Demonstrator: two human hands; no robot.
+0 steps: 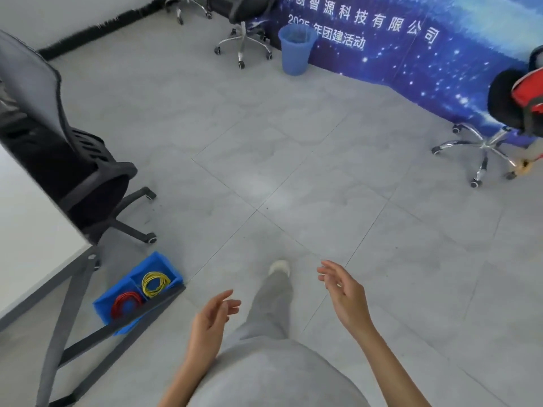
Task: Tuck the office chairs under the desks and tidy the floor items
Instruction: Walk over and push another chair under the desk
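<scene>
1. Floor [293,171]: pale grey marbled tiles with thin dark grout lines, soft glare patch mid-room.
2. Left hand [210,320] and right hand [343,295]: both out in front over the floor, near edge of view, fingers loosely spread, holding nothing.
3. Black mesh chair [73,160]: left side, seat partly under the white desk [26,218]; two castor legs stick out onto the floor.
4. Blue bin [138,292]: on the floor by the desk's grey frame, near left. Holds a yellow wire coil [155,283] and a red wire coil [126,302] in separate compartments.
5. Far wall: blue starry banner [411,54] with white Chinese text; blue wastebasket [296,49] touching or just in front of it.
6. Chrome-base chair [242,33] beside the wastebasket, far centre.
7. Another chrome-base chair [499,124] at right edge, red item [529,92] on it, out in the open floor.
</scene>
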